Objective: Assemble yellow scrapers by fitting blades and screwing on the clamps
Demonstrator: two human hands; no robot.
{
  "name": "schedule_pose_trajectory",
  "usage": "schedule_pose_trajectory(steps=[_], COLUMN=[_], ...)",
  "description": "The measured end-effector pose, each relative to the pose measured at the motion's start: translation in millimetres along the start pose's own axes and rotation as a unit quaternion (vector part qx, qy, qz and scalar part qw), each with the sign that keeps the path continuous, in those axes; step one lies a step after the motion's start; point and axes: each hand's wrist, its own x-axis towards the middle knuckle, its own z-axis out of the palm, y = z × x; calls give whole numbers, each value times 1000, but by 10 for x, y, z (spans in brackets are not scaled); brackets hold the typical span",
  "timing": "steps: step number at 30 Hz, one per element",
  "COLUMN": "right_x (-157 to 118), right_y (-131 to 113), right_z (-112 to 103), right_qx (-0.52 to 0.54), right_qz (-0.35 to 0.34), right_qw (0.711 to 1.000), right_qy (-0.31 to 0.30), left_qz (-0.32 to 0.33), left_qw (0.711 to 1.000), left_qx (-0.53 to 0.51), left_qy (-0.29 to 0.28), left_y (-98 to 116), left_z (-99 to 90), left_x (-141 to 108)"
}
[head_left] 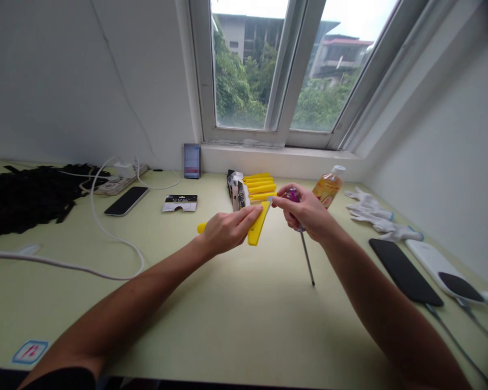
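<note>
My left hand [227,230] is closed around a yellow scraper [257,227]. The end of its handle sticks out to the left of my wrist, and its wide yellow head shows past my fingertips. My right hand [303,211] is wrapped around a screwdriver [306,254] with a clear purple handle, its shaft pointing down toward the table. At the same time, my right thumb and forefinger pinch a small grey piece [269,200] at the upper edge of the scraper's head. Whether that piece is a blade or a cover, I cannot tell.
Behind my hands lie several yellow-handled tools [260,184] with black-and-white cards. A card [180,203], a phone [127,201] and black strips [28,195] are on the left. To the right stand a drink bottle [328,187], white gloves [376,214] and a black power bank [406,271]. A white cable crosses left.
</note>
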Motion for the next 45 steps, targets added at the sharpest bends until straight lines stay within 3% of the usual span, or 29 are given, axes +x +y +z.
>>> schedule_pose_trajectory(steps=[16,24,45], right_x=[26,9,-54], right_y=[17,20,-31], right_z=[-9,-16,75], right_qx=[-30,-20,-65], right_qz=[22,50,32], right_qw=[999,998,996], right_qy=[-1,-33,-57], left_qz=[27,33,-23], left_qw=[999,999,996], left_qx=[22,35,58], left_qy=[-14,-2,-67], left_y=[77,64,69], left_z=[32,37,37], left_x=[-19,-8,-17])
